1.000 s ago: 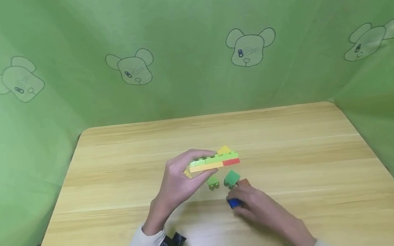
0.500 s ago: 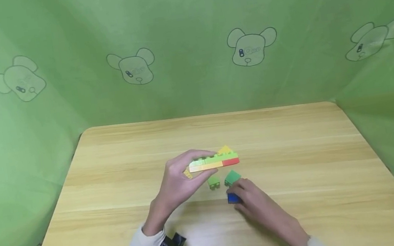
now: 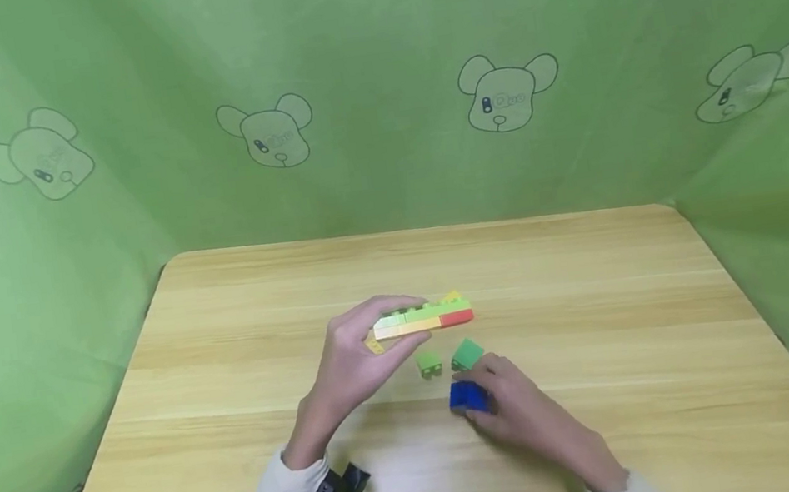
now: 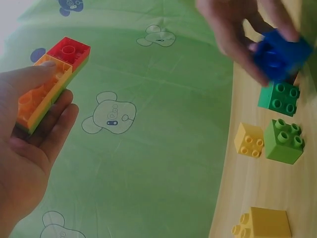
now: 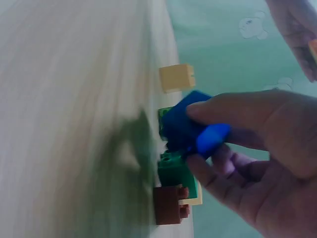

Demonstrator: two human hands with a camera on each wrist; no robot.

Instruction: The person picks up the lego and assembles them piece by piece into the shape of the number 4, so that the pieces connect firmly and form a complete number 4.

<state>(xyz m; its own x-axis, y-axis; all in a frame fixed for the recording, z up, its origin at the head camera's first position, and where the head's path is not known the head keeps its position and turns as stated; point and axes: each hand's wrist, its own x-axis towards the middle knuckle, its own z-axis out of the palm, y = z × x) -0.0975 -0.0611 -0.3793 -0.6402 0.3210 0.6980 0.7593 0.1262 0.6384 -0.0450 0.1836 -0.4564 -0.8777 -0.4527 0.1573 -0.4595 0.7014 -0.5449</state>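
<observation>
My left hand (image 3: 350, 361) holds a long two-layer row of toy building bricks (image 3: 420, 323) between thumb and fingers, raised over the table. Green bricks with studs up form its top layer; orange and red ones make up the bottom, their hollow undersides showing in the left wrist view. A blue building brick (image 3: 469, 396) is pinched between the thumb and fingers of my right hand (image 3: 527, 412). The left wrist view shows its hollow side. Just beyond it lie a dark green brick (image 4: 278, 98) and a light green brick (image 4: 285, 141).
A brown brick (image 5: 167, 205) lies beside the dark green one. One yellow brick (image 4: 248, 140) sits by the light green brick, and another yellow brick (image 4: 267, 223) lies farther off. Green cloth (image 3: 382, 155) surrounds the wooden table (image 3: 598, 293) at back and sides.
The blue brick has turned in my right fingers, so more of it shows. The brown brick has become hidden behind that hand in the head view. My left hand has barely moved.
</observation>
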